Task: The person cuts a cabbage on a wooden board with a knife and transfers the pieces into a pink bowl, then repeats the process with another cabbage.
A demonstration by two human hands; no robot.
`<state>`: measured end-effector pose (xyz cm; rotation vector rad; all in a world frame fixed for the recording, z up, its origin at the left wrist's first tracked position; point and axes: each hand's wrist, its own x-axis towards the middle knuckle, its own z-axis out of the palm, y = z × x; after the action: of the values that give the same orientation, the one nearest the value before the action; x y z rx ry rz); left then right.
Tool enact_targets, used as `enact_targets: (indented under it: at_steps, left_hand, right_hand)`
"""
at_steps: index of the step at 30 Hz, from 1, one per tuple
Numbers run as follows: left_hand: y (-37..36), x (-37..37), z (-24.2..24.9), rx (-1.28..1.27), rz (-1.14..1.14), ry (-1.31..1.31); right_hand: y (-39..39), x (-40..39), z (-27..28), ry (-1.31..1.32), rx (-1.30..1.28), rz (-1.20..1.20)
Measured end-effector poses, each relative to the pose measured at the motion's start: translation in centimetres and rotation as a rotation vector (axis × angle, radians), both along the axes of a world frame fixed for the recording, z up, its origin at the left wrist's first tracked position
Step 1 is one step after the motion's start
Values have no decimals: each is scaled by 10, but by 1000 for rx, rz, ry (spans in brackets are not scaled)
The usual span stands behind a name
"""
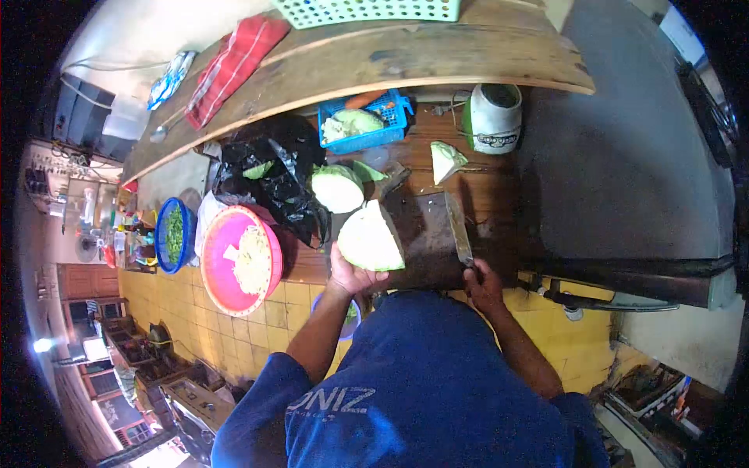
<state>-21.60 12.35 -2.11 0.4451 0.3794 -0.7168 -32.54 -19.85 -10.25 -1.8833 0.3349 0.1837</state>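
Observation:
My left hand (355, 273) is closed around the lower edge of a large cut piece of cabbage (370, 238), its pale cut face showing. In my right hand (484, 287) is the handle of a knife (458, 228), whose blade points away from me over the dark cutting board (421, 234). Another cabbage piece (337, 189) lies just beyond the held one. A smaller cabbage wedge (446, 162) rests beyond the knife tip.
A pink basket (214, 269) with shredded cabbage and a blue basin (161, 249) of chopped greens stand left. Behind are a black plastic bag (273, 179), a blue basket (363, 142) and a white-green container (495, 125). A wooden shelf (437, 54) overhangs the worktop.

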Motion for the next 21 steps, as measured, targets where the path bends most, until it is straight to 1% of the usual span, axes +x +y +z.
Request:
enact_targets:
  at_steps: [1, 2, 3, 4, 5, 6, 7, 8, 10, 11, 13, 14, 16, 17, 18, 19, 20, 21]
  left_hand:
    - [2, -2, 5, -8, 9, 8]
    - [3, 1, 9, -14, -117, -4]
    - [5, 5, 11, -20, -245, -18]
    - [8, 10, 7, -23, -239, -13]
    - [11, 14, -1, -53, -389, 56]
    - [15, 14, -12, -83, -541, 125]
    - [19, 8, -28, -4, -553, 200]
    - [19, 11, -47, -90, -613, 194]
    - [18, -1, -66, 21, -613, 215]
    - [16, -3, -58, 20, -615, 217]
    - [11, -2, -22, 300, -616, 283]
    - [11, -3, -10, 301, -620, 287]
    - [10, -2, 4, 627, -470, 56]
    - [17, 0, -1, 675, -440, -31]
    - [18, 1, -21, 672, -448, -28]
    - [18, 1, -49, 888, -340, -426]
    - [14, 3, -64, 1082, -210, -835]
    - [3, 6, -31, 1198, -224, -867]
  right_hand:
    - [11, 7, 13, 64, 101, 29]
    - [22, 13, 11, 73, 93, 39]
    - [35, 19, 5, -155, 19, 57]
    - [52, 29, 10, -383, -52, 72]
    - [67, 36, 16, -376, -52, 75]
    - [86, 46, 40, -228, 220, 72]
    - [98, 56, 53, -78, 489, 63]
    - [104, 63, 50, -55, 516, 152]
    - [126, 69, 16, -207, 504, 81]
    - [128, 68, 4, -205, 503, 78]
    - [125, 67, -12, -158, 357, 67]
    - [124, 65, -7, -154, 358, 63]
    - [121, 64, 5, 129, 400, 8]
    - [120, 63, 6, 135, 405, 17]
    - [121, 60, 8, 140, 404, 9]
    - [121, 57, 16, 192, 377, -45]
    - [120, 55, 27, 239, 349, -97]
    - [117, 52, 47, 171, 256, -81]
